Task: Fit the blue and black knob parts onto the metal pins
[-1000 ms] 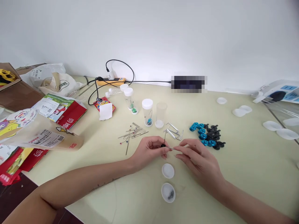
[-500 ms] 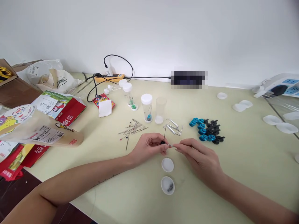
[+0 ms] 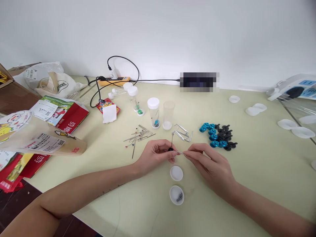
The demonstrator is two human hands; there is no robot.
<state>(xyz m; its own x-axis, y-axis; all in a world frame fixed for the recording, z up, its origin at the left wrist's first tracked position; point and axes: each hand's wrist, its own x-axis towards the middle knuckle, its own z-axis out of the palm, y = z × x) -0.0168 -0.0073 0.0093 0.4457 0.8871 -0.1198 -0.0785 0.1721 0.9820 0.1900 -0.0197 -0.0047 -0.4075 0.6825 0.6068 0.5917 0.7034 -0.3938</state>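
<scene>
My left hand (image 3: 154,154) is closed, its fingertips pinching a small black knob-like part (image 3: 170,149). A thin metal rod (image 3: 172,140) stands up out of that part. From the right, my right hand (image 3: 212,166) pinches a slim metal hex key (image 3: 180,152), its tip at the side of the black part; whether it sits in a hole is hidden by the fingers. Below the hands is a white cap (image 3: 176,173), and nearer me another white cap (image 3: 173,195) holds tiny metal screws (image 3: 180,197). Several L-shaped hex keys (image 3: 182,135) lie just beyond my hands.
Thin metal rods (image 3: 138,136) lie at left of centre. Blue knobs (image 3: 212,132) and black knobs (image 3: 224,134) cluster on the right. Behind stand a capped clear tube (image 3: 153,113) and an uncapped one (image 3: 169,113). A drink cup (image 3: 69,142) lies tilted at left.
The view has shifted slightly. Both hands keep their grips on the black part and the hex key, with hardly any movement.
</scene>
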